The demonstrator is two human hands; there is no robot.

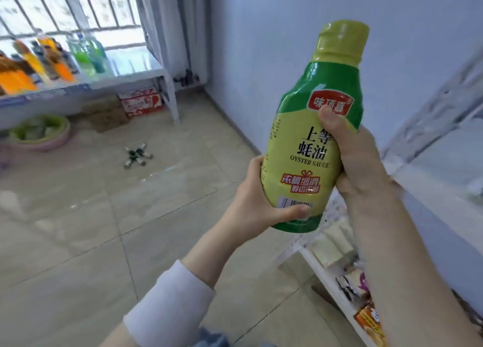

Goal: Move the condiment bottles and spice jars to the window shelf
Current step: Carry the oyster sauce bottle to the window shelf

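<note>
I hold a green and yellow oyster sauce bottle (pixel 311 127) upright in front of me, capped and sealed. My left hand (pixel 257 202) grips its base from the left. My right hand (pixel 355 161) wraps its middle from the right, thumb on the label. The window shelf (pixel 130 66) stands at the far left under a barred window, with several orange, green and dark bottles (pixel 52 56) on its left part. Small spice jars (pixel 137 157) lie clustered on the floor tiles in front of the shelf.
Under the shelf sit a red and white carton (pixel 141 103), brown boxes (pixel 107 116) and a pink basin (pixel 39 133). A white rack (pixel 339 281) with packets stands at lower right along the wall. Beige floor tiles lie between.
</note>
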